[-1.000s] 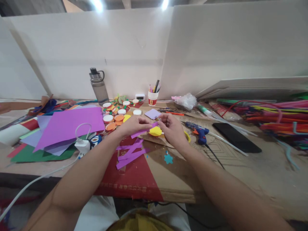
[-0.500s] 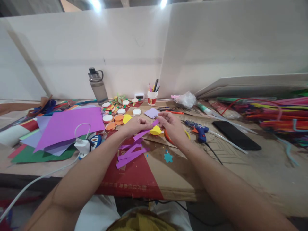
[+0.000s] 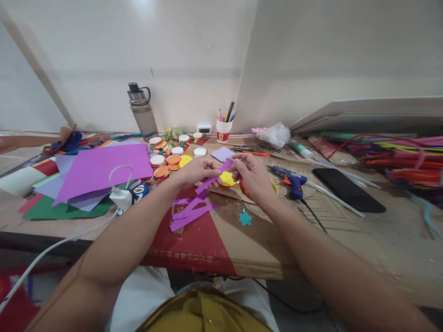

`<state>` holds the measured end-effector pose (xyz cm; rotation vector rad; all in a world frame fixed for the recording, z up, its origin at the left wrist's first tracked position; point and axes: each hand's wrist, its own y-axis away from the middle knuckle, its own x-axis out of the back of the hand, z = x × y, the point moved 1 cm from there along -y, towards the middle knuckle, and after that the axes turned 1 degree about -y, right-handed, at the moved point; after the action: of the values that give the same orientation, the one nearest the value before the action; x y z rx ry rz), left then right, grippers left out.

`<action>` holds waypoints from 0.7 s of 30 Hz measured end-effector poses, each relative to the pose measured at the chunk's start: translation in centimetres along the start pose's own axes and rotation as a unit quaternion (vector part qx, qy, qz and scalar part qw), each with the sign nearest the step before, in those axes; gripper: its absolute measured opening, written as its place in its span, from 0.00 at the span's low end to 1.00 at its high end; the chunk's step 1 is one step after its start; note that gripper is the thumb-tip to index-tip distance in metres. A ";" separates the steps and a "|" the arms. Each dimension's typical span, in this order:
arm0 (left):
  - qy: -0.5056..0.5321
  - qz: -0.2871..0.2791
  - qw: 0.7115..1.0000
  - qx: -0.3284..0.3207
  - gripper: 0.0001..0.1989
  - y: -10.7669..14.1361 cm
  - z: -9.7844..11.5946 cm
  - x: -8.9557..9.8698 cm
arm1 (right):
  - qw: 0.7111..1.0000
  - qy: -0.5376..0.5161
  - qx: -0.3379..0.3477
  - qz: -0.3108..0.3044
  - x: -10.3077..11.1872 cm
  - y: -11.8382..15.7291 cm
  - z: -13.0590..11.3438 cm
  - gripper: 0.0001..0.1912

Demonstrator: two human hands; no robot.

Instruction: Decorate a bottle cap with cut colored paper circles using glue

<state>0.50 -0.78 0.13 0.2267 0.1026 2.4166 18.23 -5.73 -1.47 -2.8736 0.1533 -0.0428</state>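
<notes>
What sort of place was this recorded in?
Probably a craft workshop or workbench: a glue gun, stacked colored sheets and a cup of pens sit on the work surface, near bundles of bright strips.

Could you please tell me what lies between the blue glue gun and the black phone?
A long whitish stick lies slantwise between the blue glue gun and the black phone, as the head view shows.

Low passage is open over the bare cardboard (image 3: pixel 254 249) between the blue star (image 3: pixel 245 218) and the bench's (image 3: pixel 398 258) near edge. Farther right, the glue gun (image 3: pixel 296 185), its trailing cord (image 3: pixel 313 216) and the phone (image 3: pixel 348 190) block a sideways path.
</notes>
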 end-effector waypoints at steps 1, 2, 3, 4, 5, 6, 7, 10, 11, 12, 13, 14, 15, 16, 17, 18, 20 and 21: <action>0.013 0.026 1.000 0.002 0.09 -0.1 0.0 0.3 | 1.000 0.003 -0.006 -0.003 0.0 0.0 0.1 0.13; 0.027 0.052 0.998 0.008 0.08 -0.1 0.1 0.5 | 1.000 0.016 -0.013 -0.011 -0.1 0.1 0.1 0.12; 0.040 0.076 0.996 0.015 0.07 -0.2 0.1 0.7 | 0.999 0.040 -0.017 -0.026 -0.2 0.1 0.2 0.11; 0.052 0.092 0.994 0.014 0.07 -0.2 0.3 0.9 | 0.996 0.076 -0.016 -0.050 -0.3 0.3 0.1 0.10; 0.057 0.108 0.992 0.012 0.07 -0.2 0.4 1.0 | 0.990 0.117 -0.010 -0.082 -0.5 0.4 0.1 0.09; 0.061 0.114 0.992 0.013 0.07 -0.2 0.5 1.0 | 0.980 0.158 0.000 -0.124 -0.7 0.7 0.0 0.08; 0.063 0.117 0.991 0.010 0.06 -0.2 0.6 0.9 | 0.966 0.192 0.012 -0.173 -0.9 1.0 -0.2 0.07; 0.063 0.113 0.992 0.000 0.06 -0.2 0.6 0.7 | 0.912 0.255 0.044 -0.318 -1.7 1.9 -0.6 0.05; 0.062 0.112 0.992 -0.001 0.07 -0.2 0.6 0.6 | 0.895 0.272 0.051 -0.349 -1.8 2.2 -0.7 0.06; 0.059 0.111 0.992 -0.001 0.07 -0.2 0.5 0.6 | 0.881 0.291 0.060 -0.369 -2.0 2.4 -0.8 0.06; 0.057 0.111 0.992 -0.002 0.07 -0.3 0.4 0.6 | 0.869 0.311 0.070 -0.378 -2.1 2.5 -0.8 0.08; 0.056 0.112 0.992 -0.003 0.07 -0.4 0.3 0.7 | 0.861 0.327 0.080 -0.382 -2.2 2.6 -0.8 0.09; 0.058 0.113 0.992 -0.005 0.07 -0.4 0.1 0.7 | 0.855 0.338 0.089 -0.383 -2.2 2.6 -0.8 0.11; 0.062 0.113 0.992 -0.008 0.08 -0.5 0.0 0.8 | 0.851 0.343 0.096 -0.385 -2.3 2.7 -0.7 0.12; 0.067 0.112 0.991 -0.010 0.08 -0.6 -0.1 0.9 | 0.849 0.345 0.100 -0.388 -2.3 2.7 -0.6 0.11; 0.073 0.112 0.991 -0.010 0.09 -0.6 -0.1 0.9 | 0.849 0.345 0.100 -0.388 -2.4 2.7 -0.5 0.10; 0.080 0.114 0.990 -0.007 0.09 -0.6 -0.1 0.9 | 0.851 0.348 0.098 -0.382 -2.4 2.7 -0.3 0.07; 0.080 0.115 0.990 -0.005 0.08 -0.5 0.0 0.8 | 0.852 0.351 0.099 -0.376 -2.5 2.7 -0.2 0.05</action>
<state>0.26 0.16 0.18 0.0404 0.1443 2.6634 15.50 -8.15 -2.04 -2.3798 -0.7973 -1.1683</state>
